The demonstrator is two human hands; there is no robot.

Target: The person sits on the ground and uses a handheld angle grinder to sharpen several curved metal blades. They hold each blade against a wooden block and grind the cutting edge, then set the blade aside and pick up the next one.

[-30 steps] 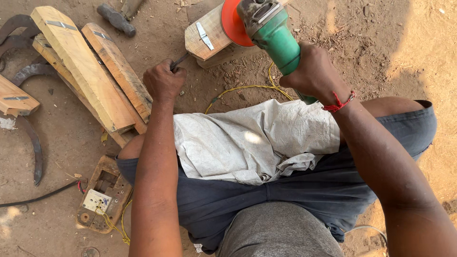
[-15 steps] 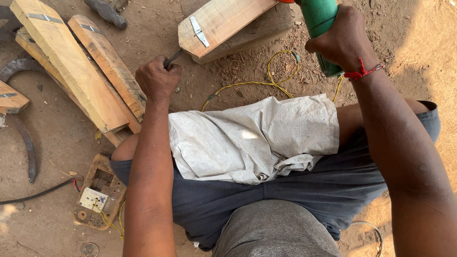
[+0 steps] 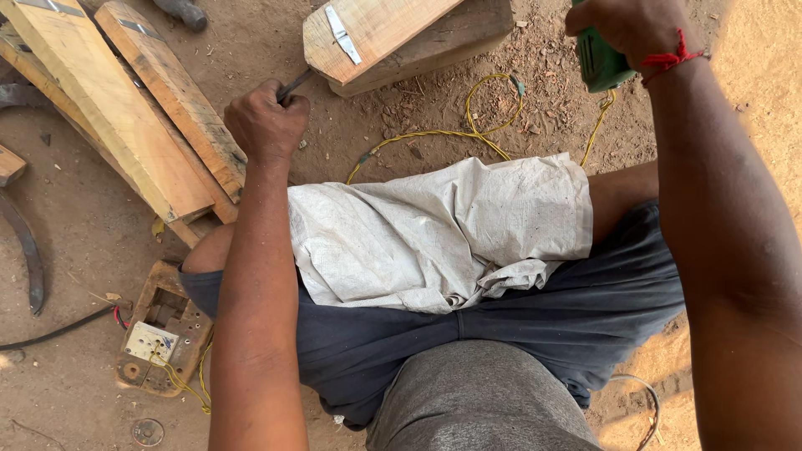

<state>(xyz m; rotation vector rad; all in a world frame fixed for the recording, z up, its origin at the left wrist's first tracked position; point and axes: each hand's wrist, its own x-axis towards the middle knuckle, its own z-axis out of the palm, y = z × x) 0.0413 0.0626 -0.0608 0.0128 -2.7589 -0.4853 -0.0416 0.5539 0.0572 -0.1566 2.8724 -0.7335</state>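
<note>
Head view: left hand (image 3: 266, 125) clenches a thin metal tool (image 3: 296, 84) against the wooden block (image 3: 393, 33), seemingly steadying it; right hand (image 3: 622, 25) grips the green grinder (image 3: 603, 65) right of the block

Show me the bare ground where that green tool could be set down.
Bare dirt lies right of the right hand, at the frame's sunlit edge. The patch between the wood block and the white cloth is crossed by a yellow cable. Left of the left hand, stacked planks crowd it.
</note>
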